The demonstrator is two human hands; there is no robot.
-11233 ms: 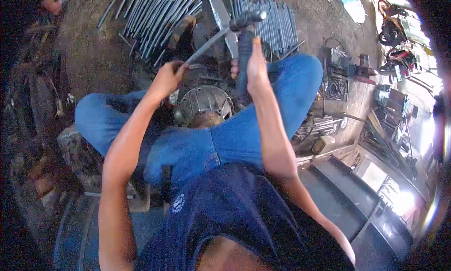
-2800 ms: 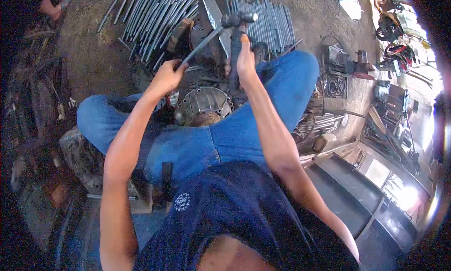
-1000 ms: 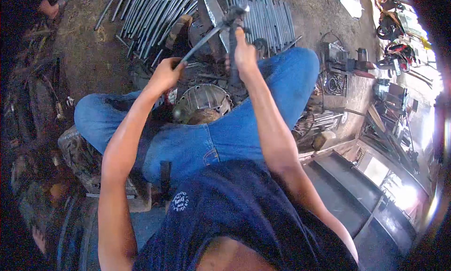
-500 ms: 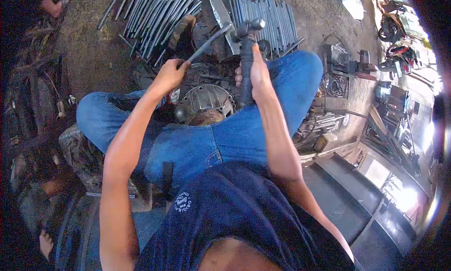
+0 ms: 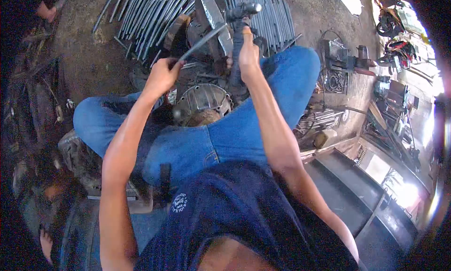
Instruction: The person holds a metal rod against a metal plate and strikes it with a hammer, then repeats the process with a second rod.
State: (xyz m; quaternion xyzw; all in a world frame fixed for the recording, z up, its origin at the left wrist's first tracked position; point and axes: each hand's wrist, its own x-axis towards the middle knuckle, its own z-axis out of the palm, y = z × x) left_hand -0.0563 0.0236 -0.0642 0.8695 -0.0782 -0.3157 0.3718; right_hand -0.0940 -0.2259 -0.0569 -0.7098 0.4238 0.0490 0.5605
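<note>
My left hand (image 5: 162,76) is closed round the near end of a grey metal rod (image 5: 202,42), which slants up and right; its far tip lies at a flat steel bar (image 5: 213,12). In my right hand (image 5: 247,54) is the dark wrapped handle of a hammer (image 5: 243,10), its head just above and right of the rod's tip. Whether the hammer touches the rod or bar I cannot tell. Between my legs sits a ribbed metal housing (image 5: 203,100).
Many metal rods (image 5: 148,17) lie fanned on the ground at the upper left, and more rods (image 5: 275,22) beyond the hammer. A machine (image 5: 336,57) stands to the right. Motorcycles (image 5: 397,54) are farther right. Another person's foot (image 5: 46,243) shows at the lower left.
The hammer and my right hand have moved slightly left and up. My left hand and the rod have shifted a little left. The whole view has also shifted slightly.
</note>
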